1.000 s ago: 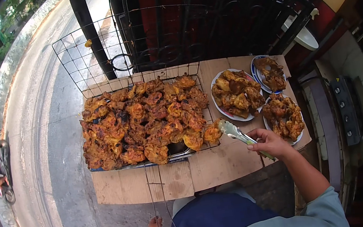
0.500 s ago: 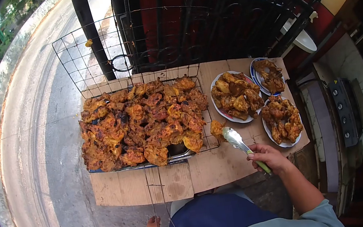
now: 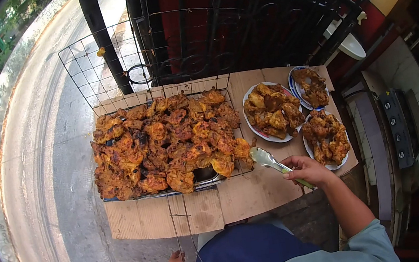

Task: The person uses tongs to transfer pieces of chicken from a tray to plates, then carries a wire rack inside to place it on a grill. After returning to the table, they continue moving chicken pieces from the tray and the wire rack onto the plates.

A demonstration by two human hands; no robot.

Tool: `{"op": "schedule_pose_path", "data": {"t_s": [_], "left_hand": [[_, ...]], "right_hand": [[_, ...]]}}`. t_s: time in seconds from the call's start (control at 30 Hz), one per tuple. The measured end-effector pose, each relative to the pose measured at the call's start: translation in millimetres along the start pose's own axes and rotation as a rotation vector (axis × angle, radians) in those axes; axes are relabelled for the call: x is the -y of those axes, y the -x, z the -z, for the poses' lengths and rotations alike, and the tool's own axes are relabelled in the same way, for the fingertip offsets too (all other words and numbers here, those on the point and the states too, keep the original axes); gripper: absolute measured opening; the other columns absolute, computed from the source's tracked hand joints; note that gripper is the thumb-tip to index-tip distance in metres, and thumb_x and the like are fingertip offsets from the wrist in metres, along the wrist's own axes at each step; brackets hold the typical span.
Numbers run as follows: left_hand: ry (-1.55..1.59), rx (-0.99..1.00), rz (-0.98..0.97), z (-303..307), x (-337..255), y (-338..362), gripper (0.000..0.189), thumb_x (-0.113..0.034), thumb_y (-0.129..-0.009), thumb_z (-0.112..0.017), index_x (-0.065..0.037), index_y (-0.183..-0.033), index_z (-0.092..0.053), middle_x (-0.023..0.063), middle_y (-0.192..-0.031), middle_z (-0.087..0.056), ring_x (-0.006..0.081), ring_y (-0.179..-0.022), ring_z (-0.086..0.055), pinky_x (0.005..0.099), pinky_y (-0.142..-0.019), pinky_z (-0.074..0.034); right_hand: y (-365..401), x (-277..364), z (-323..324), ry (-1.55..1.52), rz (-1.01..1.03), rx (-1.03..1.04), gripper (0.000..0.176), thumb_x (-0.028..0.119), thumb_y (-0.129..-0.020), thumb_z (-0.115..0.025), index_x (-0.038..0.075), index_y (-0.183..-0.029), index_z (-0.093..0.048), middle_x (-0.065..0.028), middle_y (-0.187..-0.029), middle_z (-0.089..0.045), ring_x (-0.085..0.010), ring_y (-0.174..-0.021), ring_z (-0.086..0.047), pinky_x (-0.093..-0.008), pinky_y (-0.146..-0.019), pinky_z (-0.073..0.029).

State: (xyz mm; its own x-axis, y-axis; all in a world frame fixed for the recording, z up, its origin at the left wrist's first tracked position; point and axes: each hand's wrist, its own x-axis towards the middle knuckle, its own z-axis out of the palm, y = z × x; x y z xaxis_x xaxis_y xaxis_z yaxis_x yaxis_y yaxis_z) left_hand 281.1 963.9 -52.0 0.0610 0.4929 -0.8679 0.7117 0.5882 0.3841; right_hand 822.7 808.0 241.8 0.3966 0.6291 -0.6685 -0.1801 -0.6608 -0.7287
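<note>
My right hand [image 3: 303, 168] is closed around metal tongs [image 3: 270, 161] with green grips. The tips of the tongs touch or hold a chicken piece [image 3: 242, 149] at the right edge of the wire rack. Browned, charred chicken pieces [image 3: 168, 142] cover most of this rack. Below the table's front edge, my left hand [image 3: 176, 261] is closed on the long wire handle [image 3: 174, 224] that extends from the rack.
Three plates stand at the right, a large one [image 3: 250, 131] and two others [image 3: 294, 87] [image 3: 343, 163], all bearing chicken. Cardboard [image 3: 251, 200] covers the table. An open wire grid [image 3: 79, 77] leans up behind the rack, before a black metal gate [image 3: 181, 44]. A stove [image 3: 399, 126] stands right.
The tongs and my right hand have moved slightly left and up. The chicken piece has shifted from the cardboard beside the rack onto the rack's right edge.
</note>
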Motion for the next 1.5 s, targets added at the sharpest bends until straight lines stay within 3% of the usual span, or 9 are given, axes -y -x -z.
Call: {"op": "schedule_pose_path", "data": {"t_s": [0.17, 0.47, 0.6, 0.7, 0.8, 0.93, 1.2, 1.4, 1.5], "left_hand": [[0.009, -0.023, 0.004, -1.6, -7.2, 8.7, 0.042, -0.022, -0.091, -0.064, 0.003, -0.124, -0.058, 0.007, -0.088, -0.067, 0.0115, -0.071, -0.056, 0.026, -0.066, -0.046], [-0.048, -0.017, -0.058, 3.6, 9.5, 1.2, 0.046, -0.021, -0.091, -0.062, 0.006, -0.128, -0.055, 0.0201, -0.117, -0.064, 0.0247, -0.103, -0.063, 0.0333, -0.088, -0.048], [0.013, -0.038, -0.014, 6.5, -7.0, 18.6, 0.046, -0.021, -0.09, -0.061, 0.005, -0.129, -0.055, 0.02, -0.115, -0.065, 0.0244, -0.099, -0.063, 0.0333, -0.086, -0.049], [0.006, -0.032, -0.011, 5.1, 3.3, 12.3, 0.047, -0.021, -0.09, -0.061, 0.004, -0.129, -0.055, 0.0198, -0.114, -0.066, 0.0246, -0.098, -0.064, 0.0334, -0.086, -0.049], [-0.027, -0.027, -0.028, 4.2, 32.0, -4.5, 0.047, -0.02, -0.09, -0.06, 0.004, -0.13, -0.054, 0.0204, -0.114, -0.066, 0.0252, -0.1, -0.065, 0.0335, -0.087, -0.049], [-0.051, -0.046, -0.059, -1.8, 37.0, -9.1, 0.047, -0.02, -0.089, -0.061, 0.005, -0.129, -0.055, 0.0213, -0.115, -0.066, 0.0271, -0.102, -0.065, 0.0342, -0.089, -0.05], [0.046, -0.025, -0.005, -9.3, 13.3, 13.2, 0.049, -0.022, -0.09, -0.063, 0.005, -0.129, -0.055, 0.016, -0.105, -0.068, 0.0191, -0.085, -0.064, 0.0301, -0.075, -0.05], [0.064, 0.002, -0.009, -4.2, 52.9, -20.0, 0.054, -0.024, -0.088, -0.065, 0.007, -0.13, -0.051, 0.017, -0.099, -0.068, 0.0212, -0.081, -0.066, 0.0322, -0.065, -0.051], [-0.471, 0.257, -0.121, 7.4, 55.6, -43.6, 0.058, -0.033, -0.089, -0.062, -0.006, -0.139, -0.048, 0.0128, -0.119, -0.066, 0.026, -0.1, -0.065, 0.0353, -0.079, -0.052]], "right_hand": [[6.3, 9.9, 8.3, -0.046, 0.012, 0.057, 0.056, 0.022, -0.079, -0.08, 0.002, -0.125, -0.055, -0.0002, -0.089, -0.063, -0.0085, -0.077, -0.058, -0.0255, -0.067, -0.048], [-24.3, 43.5, 45.9, 0.118, 0.13, 0.109, 0.061, 0.02, -0.075, -0.082, -0.004, -0.125, -0.055, -0.0087, -0.105, -0.065, -0.0155, -0.093, -0.062, -0.0288, -0.083, -0.048], [-36.8, 80.2, 41.4, 0.563, 0.046, 0.105, 0.06, 0.025, -0.074, -0.082, -0.001, -0.122, -0.059, -0.0117, -0.102, -0.067, -0.0197, -0.096, -0.062, -0.0335, -0.085, -0.048], [-35.1, 95.1, 40.0, 0.774, 0.233, 0.107, 0.06, 0.034, -0.069, -0.082, 0.001, -0.115, -0.063, -0.0157, -0.103, -0.067, -0.0287, -0.098, -0.063, -0.0361, -0.085, -0.048], [-39.8, 102.7, 39.1, 0.905, 0.171, 0.106, 0.053, 0.026, -0.073, -0.082, 0.003, -0.117, -0.062, -0.0085, -0.099, -0.069, -0.0184, -0.089, -0.062, -0.0326, -0.079, -0.047], [-44.8, 99.1, 40.9, 0.917, 0.157, 0.122, 0.054, 0.025, -0.073, -0.082, 0.002, -0.117, -0.062, -0.008, -0.098, -0.069, -0.018, -0.088, -0.062, -0.0327, -0.078, -0.047], [-25.3, 34.2, 44.2, 0.089, -0.035, 0.137, 0.046, 0.013, -0.076, -0.08, 0.003, -0.116, -0.061, -0.0021, -0.09, -0.064, -0.0088, -0.086, -0.058, -0.0254, -0.078, -0.045], [19.2, -30.8, 28.6, -0.58, 0.029, 0.125, 0.046, 0.011, -0.082, -0.07, 0.001, -0.123, -0.05, -0.0038, -0.09, -0.059, -0.0123, -0.067, -0.059, -0.0263, -0.051, -0.045], [54.6, -59.1, 31.2, -0.754, 0.161, 0.082, 0.047, 0.012, -0.083, -0.07, 0.002, -0.124, -0.049, -0.0046, -0.091, -0.06, -0.0128, -0.067, -0.059, -0.0256, -0.051, -0.046]]}}
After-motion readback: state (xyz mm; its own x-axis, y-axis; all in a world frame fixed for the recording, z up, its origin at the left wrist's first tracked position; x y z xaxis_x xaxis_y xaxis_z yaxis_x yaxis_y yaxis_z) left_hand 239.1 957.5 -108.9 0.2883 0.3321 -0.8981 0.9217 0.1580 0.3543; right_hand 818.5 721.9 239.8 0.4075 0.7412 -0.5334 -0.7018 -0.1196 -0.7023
